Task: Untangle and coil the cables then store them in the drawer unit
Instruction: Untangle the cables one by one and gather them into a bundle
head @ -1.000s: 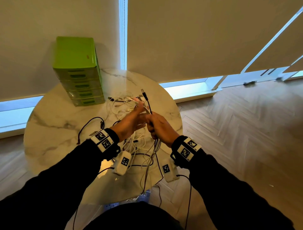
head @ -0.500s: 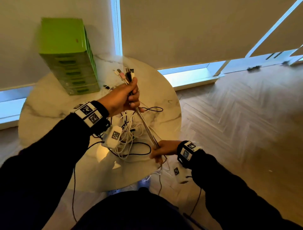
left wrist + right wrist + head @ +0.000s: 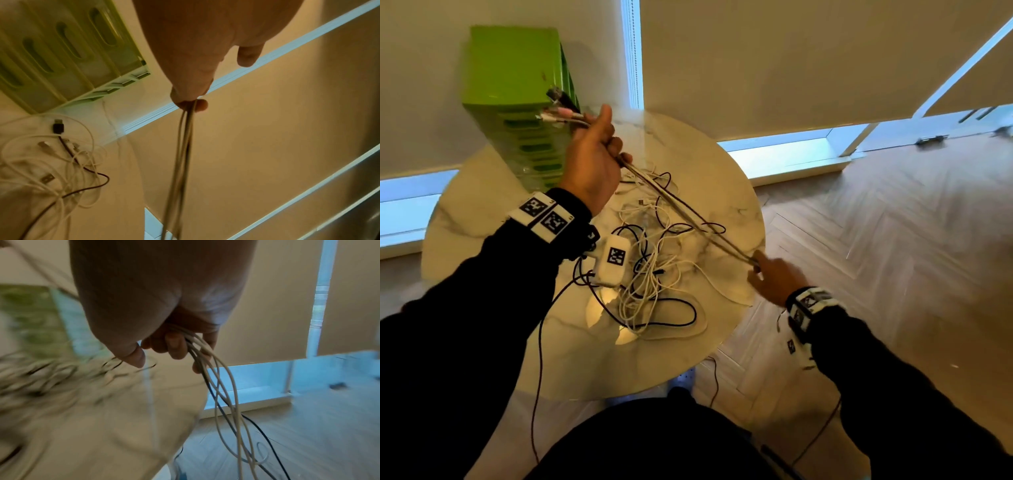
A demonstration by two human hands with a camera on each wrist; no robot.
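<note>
Head: a cable bundle (image 3: 688, 212) is held taut above the bench (image 3: 482, 212) between the left hand (image 3: 592, 154) and right hand (image 3: 774, 277); loose cables (image 3: 650, 284) are piled on the bench, drawer unit (image 3: 513, 85) at its far edge.
Left wrist: grip closed around the bundle (image 3: 185, 146).
Right wrist: fingers (image 3: 174, 345) curled around trailing cables (image 3: 224, 394).

Glossy marble-look tabletop (image 3: 482, 212), shiny green plastic drawer unit (image 3: 517, 68), herringbone wood floor (image 3: 893, 240).
</note>
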